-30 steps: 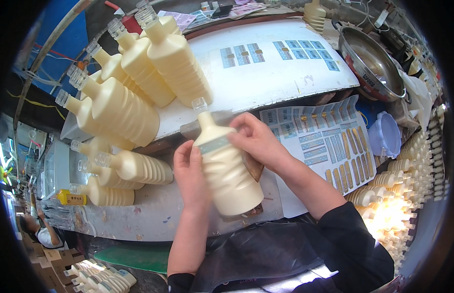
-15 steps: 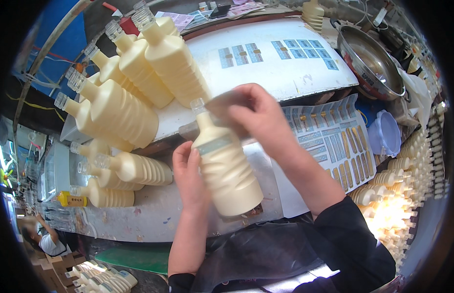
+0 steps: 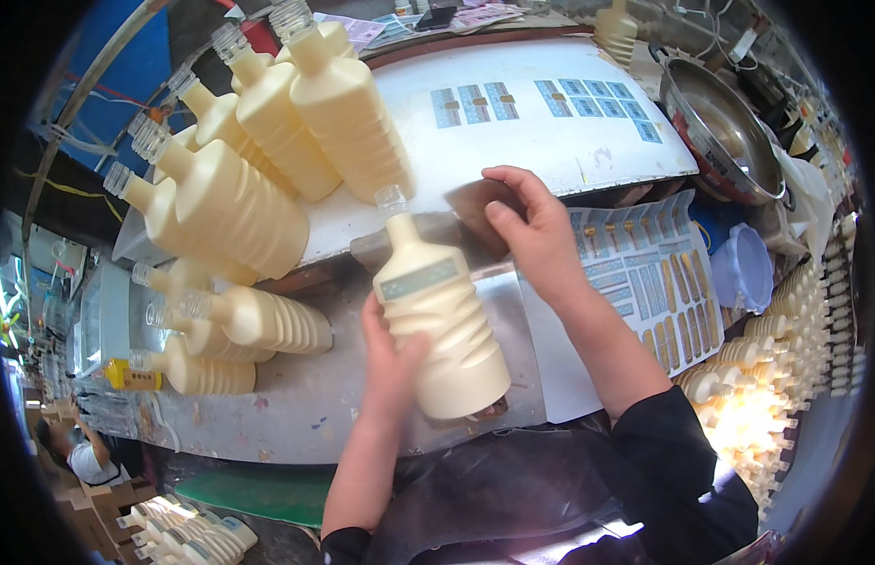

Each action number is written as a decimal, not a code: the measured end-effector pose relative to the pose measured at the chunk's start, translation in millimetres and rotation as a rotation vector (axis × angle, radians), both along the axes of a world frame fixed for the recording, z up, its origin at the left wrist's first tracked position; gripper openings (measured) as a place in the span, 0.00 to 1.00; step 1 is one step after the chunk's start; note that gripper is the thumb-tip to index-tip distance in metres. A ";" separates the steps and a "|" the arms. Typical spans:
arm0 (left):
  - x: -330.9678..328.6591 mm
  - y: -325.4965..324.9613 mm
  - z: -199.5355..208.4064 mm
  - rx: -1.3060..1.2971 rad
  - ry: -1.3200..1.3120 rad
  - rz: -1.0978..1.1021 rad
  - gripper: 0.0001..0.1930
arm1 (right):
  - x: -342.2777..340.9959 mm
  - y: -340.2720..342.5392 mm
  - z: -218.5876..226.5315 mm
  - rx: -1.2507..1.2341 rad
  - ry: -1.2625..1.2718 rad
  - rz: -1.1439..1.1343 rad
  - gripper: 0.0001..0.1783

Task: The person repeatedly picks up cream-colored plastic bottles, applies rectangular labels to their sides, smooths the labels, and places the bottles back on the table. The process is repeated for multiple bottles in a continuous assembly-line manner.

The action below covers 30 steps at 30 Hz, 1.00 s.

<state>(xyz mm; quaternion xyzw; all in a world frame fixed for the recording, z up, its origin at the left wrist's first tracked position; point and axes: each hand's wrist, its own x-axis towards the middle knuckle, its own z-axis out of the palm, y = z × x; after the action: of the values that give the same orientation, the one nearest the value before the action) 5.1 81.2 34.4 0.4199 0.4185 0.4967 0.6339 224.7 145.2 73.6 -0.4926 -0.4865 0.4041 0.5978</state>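
Note:
A cream plastic bottle [image 3: 447, 339] with a clear threaded neck leans over the bench in front of me. Across its shoulder runs a blue-green label strip [image 3: 418, 280]. My left hand [image 3: 392, 363] grips the bottle's left side, thumb on the front and fingers partly hidden behind. To the right of the neck, my right hand [image 3: 543, 235] pinches a flat brown scraper [image 3: 479, 212] between thumb and fingers, apart from the bottle. Beneath my right forearm lies a printed sheet of blue and gold labels [image 3: 607, 273].
Several cream bottles [image 3: 240, 212] stand at the left, with others [image 3: 268, 320] lower beside them. Loose labels [image 3: 597, 99] lie on the white board [image 3: 522, 160]. A metal basin [image 3: 724, 122] and a lilac bucket [image 3: 743, 268] are at the right. Another person [image 3: 94, 461] is far left.
My right hand has drawn the scraper away from the bottle's neck to the right. My left hand has slid from the shoulder down the bottle's side.

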 end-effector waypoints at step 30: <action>-2.4 45.6 8.1 0.168 0.449 0.125 0.13 | -28.1 -22.2 -24.4 -0.328 -0.078 0.234 0.18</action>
<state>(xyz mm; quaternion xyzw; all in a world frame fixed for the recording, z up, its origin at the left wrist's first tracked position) 2.7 126.8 42.5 0.5443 0.5311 0.4624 0.4559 196.7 122.9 49.3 -0.5388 -0.4908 0.5254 0.4391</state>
